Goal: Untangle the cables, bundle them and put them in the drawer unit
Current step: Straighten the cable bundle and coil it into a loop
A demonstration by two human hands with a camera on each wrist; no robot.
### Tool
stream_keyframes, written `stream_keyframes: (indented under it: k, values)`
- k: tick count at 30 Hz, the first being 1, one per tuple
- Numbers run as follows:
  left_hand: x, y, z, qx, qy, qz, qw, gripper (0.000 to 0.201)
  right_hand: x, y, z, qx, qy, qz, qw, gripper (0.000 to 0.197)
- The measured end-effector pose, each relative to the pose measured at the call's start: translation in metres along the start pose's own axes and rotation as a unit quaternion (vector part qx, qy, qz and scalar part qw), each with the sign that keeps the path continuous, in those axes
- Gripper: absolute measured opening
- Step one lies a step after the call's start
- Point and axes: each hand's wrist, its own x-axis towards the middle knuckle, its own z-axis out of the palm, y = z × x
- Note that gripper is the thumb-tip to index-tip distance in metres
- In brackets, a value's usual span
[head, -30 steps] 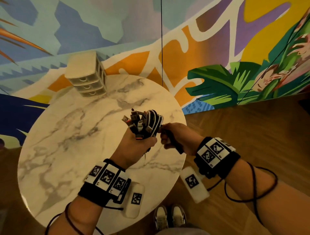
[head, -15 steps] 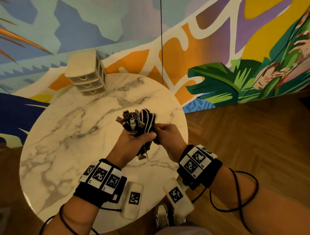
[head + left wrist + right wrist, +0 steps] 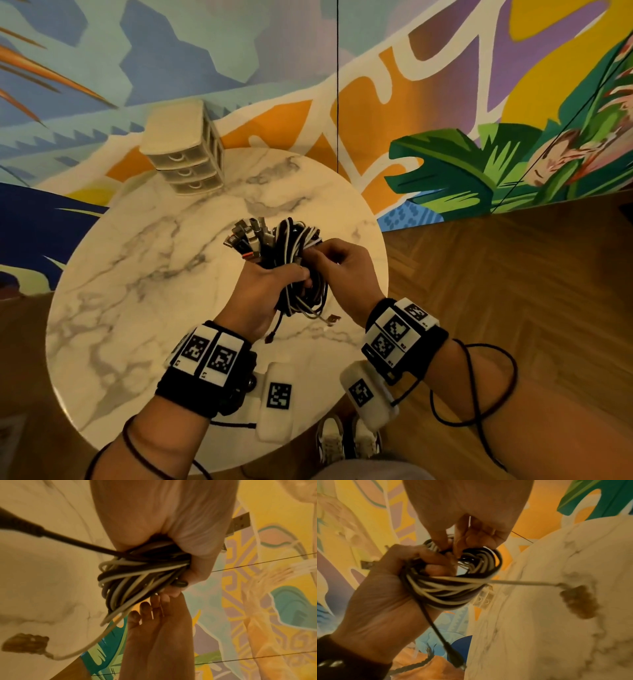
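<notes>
Cables [image 3: 291, 253] coiled; gripped in left hand [image 3: 263, 294]; right hand [image 3: 346, 270] fingers [image 3: 310, 255] pinching

Round table [image 3: 113, 308]: polished, glossy white marble-look top with grey veining. Drawer unit [image 3: 185, 150]: smooth cream plastic, translucent drawer fronts. Cables [image 3: 294, 246]: smooth black and white plastic-jacketed cords, metal plug ends [image 3: 246, 233]. Floor [image 3: 513, 281]: wooden herringbone parquet, satin sheen. Wall [image 3: 445, 85]: matt painted mural. Wristbands [image 3: 205, 387]: black cloth.
</notes>
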Motion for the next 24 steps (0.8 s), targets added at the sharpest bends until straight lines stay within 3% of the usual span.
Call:
stream_keyframes:
  k: [4,7,9,11,12,14,16,19,24]
  values:
    - [-0.002,0.003,-0.011,-0.065,-0.043,-0.011,0.997,0.003,0.012,0.024,-0.009,0.016,0.085,0.04,0.995,0.009]
    - [-0.002,0.007,-0.018,-0.094,-0.051,-0.008,0.994,0.01,0.022,0.039,-0.018,0.015,0.176,0.09,0.98,0.027]
    - [0.002,0.009,-0.022,-0.106,-0.039,0.006,0.994,0.014,0.021,0.042,-0.025,-0.001,0.133,0.141,0.981,0.039]
    - [0.006,0.012,-0.026,-0.114,-0.03,0.015,0.993,0.017,0.009,0.037,-0.025,-0.052,-0.028,0.233,0.971,0.044]
    - [0.009,0.012,-0.027,-0.117,-0.031,0.02,0.992,0.017,0.002,0.034,-0.021,-0.058,-0.121,0.279,0.951,0.043]
    - [0.011,0.011,-0.025,-0.121,-0.039,0.024,0.992,0.017,-0.006,0.028,-0.012,0.001,-0.219,0.328,0.919,0.034]
    - [0.01,0.009,-0.021,-0.12,-0.05,0.021,0.991,0.017,-0.003,0.028,-0.003,0.081,-0.208,0.321,0.92,0.027]
    - [0.007,0.005,-0.016,-0.127,-0.058,0.011,0.99,0.017,0.006,0.029,0.005,0.174,-0.143,0.316,0.922,0.031]
    - [0.004,-0.007,-0.021,-0.149,-0.073,0.002,0.986,0.038,0.01,0.026,0.004,0.295,-0.13,0.353,0.878,0.056]
